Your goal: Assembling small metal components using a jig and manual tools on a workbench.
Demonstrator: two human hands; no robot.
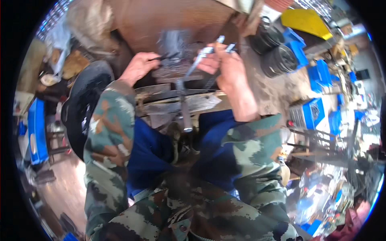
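Metal plates close beneath both hands

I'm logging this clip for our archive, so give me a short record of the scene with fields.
left hand: grips a thin dark tool, its tip at the grey metal part
right hand: closed around silver-handled pliers pointed at the same part
support: rusty metal bench edge
clothing: camouflage sleeves, blue trousers
surroundings: blue crates, black round parts, yellow sheet
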